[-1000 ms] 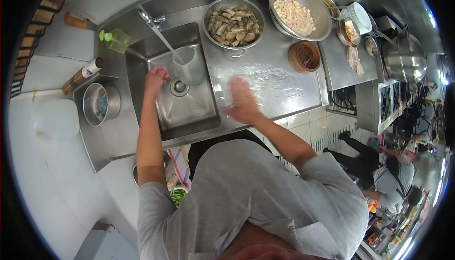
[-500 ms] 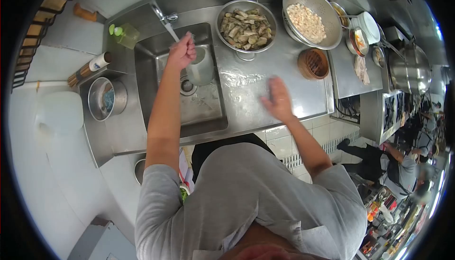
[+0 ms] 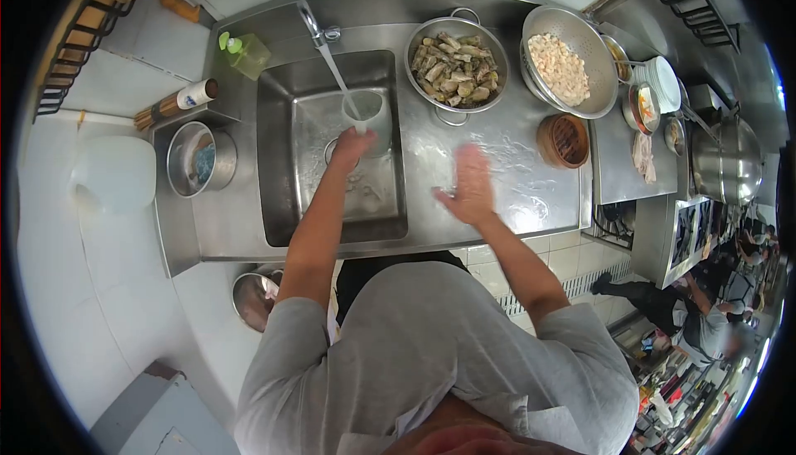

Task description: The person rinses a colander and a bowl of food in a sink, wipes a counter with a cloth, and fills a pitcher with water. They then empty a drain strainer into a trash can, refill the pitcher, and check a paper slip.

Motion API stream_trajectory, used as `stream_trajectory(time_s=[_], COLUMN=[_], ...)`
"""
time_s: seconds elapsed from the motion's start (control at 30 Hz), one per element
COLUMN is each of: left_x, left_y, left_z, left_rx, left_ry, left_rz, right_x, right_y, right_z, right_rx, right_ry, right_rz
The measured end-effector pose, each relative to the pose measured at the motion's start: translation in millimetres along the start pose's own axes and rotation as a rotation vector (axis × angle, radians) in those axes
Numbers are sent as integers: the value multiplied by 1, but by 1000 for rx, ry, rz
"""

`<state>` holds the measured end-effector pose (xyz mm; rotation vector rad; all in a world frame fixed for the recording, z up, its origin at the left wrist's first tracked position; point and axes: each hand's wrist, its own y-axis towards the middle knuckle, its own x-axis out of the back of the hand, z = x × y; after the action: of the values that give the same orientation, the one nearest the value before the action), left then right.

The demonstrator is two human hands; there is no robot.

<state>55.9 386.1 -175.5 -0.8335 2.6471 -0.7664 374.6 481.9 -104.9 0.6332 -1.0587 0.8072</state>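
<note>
My left hand (image 3: pixel 351 148) is down in the metal sink (image 3: pixel 286 227), its fingers closed at the near side of a translucent white plastic jug (image 3: pixel 375 128). A stream of water from the faucet (image 3: pixel 318 34) runs into the jug. Over the wet steel counter (image 3: pixel 431 215), right of the sink, my right hand (image 3: pixel 471 186) is held flat with fingers stretched out and the thumb apart, slightly blurred and holding nothing. Behind it stands a steel colander (image 3: pixel 455 105) full of grey-brown shellfish-like pieces (image 3: pixel 456 67).
At the back right, a larger colander (image 3: pixel 604 86) holds pale chopped pieces (image 3: pixel 557 70). A round bamboo steamer basket (image 3: pixel 563 141) sits nearer. Left of the sink are a green-topped soap bottle (image 3: pixel 249 55) and a steel pot (image 3: pixel 191 158). Another person (image 3: pixel 696 314) is at the far right.
My left hand has come down from the water stream to the jug, and the water now pours into it. My right hand has shifted slightly left and nearer me over the counter.
</note>
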Motion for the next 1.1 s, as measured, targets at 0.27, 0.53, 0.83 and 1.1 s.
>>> stream_trajectory(time_s=[0.27,0.53,0.83,1.1], left_x=[19,41,37,93], left_y=[-6,-30,-65,-214], left_z=[-27,-33,-82,-180], left_rx=[83,-25,-107,-387], left_ry=[-105,-47,-13,-22], left_rz=[-6,29,34,-116], right_x=[15,73,-21,-16], right_y=[29,-126,83,304], right_z=[33,-127,88,114], right_rx=[164,-441,203,-205], right_ry=[183,-237,124,783], right_rz=[-63,-56,35,-89])
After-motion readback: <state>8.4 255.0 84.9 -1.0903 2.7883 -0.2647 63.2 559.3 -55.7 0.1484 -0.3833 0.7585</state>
